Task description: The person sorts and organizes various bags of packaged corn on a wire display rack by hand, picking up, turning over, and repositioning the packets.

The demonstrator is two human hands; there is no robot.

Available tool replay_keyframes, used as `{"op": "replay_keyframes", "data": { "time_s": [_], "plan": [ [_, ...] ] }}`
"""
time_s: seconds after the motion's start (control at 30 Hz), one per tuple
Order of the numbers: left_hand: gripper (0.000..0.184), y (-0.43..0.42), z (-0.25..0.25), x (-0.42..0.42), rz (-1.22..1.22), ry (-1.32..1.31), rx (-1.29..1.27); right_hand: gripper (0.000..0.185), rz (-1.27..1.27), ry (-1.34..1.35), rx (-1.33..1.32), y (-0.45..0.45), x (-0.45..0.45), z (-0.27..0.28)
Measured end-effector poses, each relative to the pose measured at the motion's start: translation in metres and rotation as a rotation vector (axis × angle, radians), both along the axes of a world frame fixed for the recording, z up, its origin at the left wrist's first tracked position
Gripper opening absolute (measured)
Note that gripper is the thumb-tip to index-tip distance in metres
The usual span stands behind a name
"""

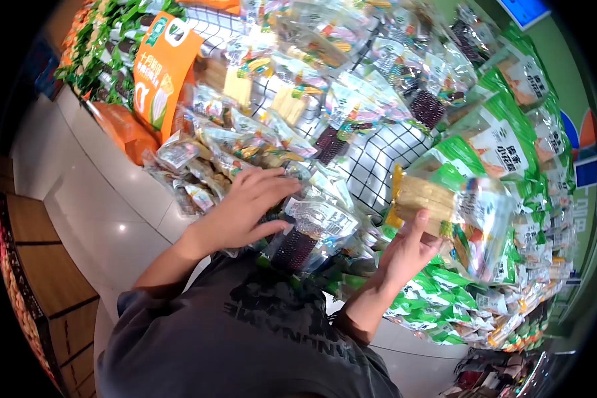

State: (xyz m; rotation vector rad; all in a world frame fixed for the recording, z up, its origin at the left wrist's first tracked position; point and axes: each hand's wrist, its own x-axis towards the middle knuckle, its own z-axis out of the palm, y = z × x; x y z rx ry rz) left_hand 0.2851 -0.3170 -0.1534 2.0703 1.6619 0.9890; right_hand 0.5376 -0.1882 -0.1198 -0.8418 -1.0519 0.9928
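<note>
My right hand [408, 253] holds a clear bag of pale corn [426, 198] by its lower side, with the thumb across its front. The bag is raised over the right part of the wire rack [386, 159]. On the left, my left hand [255, 202] lies with spread fingers on a row of clear packets [239, 142]. Just beside its thumb is a packet of dark purple corn [295, 249]. What lies under the left fingertips is hidden.
Green and white bags [497, 142] line the right side. An orange bag [162, 76] stands at the upper left, near green packets [116, 56]. More clear packets [368, 99] lie across the rack. Wooden crates [53, 275] stand at the far left.
</note>
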Motion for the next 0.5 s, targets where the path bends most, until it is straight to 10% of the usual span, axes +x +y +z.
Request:
{"op": "replay_keyframes", "data": {
  "time_s": [0.5],
  "plan": [
    [0.036, 0.044, -0.003, 0.042, -0.238, -0.144, -0.061, 0.034, 0.276, -0.241, 0.006, 0.04, -0.032, 0.041]
  ]
}}
